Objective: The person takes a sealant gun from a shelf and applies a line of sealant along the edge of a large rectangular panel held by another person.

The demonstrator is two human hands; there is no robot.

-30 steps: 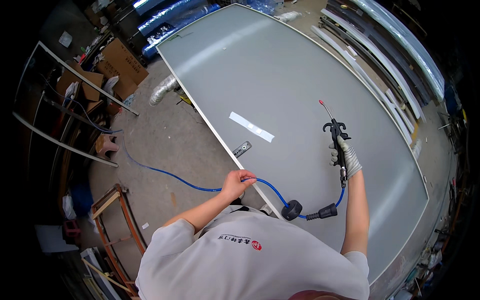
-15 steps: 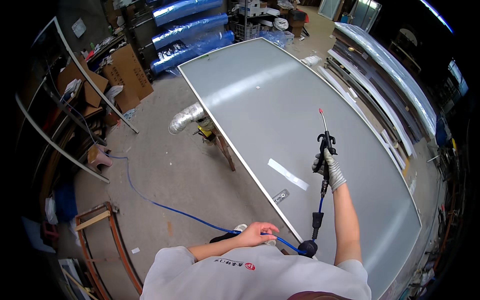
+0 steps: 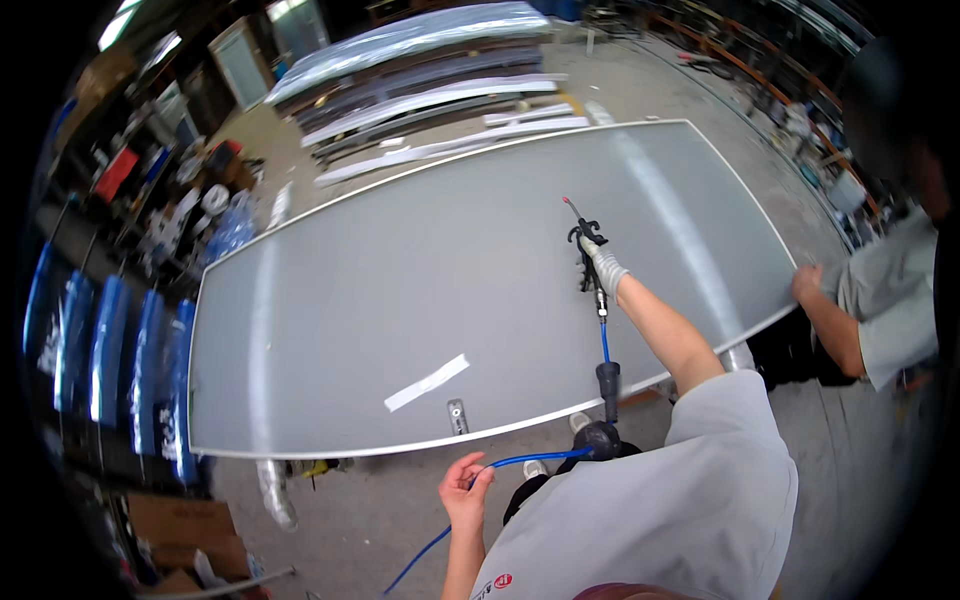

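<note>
A black air blow gun (image 3: 584,234) with a thin metal nozzle and red tip is gripped in my gloved right hand (image 3: 606,268), over the right part of a large grey framed panel (image 3: 400,270). From its lower end a blue hose (image 3: 540,458) runs down through a black sleeve and a round black piece (image 3: 599,438). My bare left hand (image 3: 466,486) is closed round the hose in front of the panel's near edge. On the panel lie a white strip (image 3: 427,383) and a small metal plate with holes (image 3: 457,416).
At the right a co-worker's hand (image 3: 806,284) touches the panel's edge. Stacked long profiles (image 3: 430,90) lie beyond the panel. Blue film rolls (image 3: 108,350) stand at the left, cardboard (image 3: 185,530) below them. Foil-like wrapped supports (image 3: 275,495) stick out under the panel.
The view has swung to the right, so the panel now lies crosswise and a co-worker shows at its right end. Both my hands keep the blow gun and hose.
</note>
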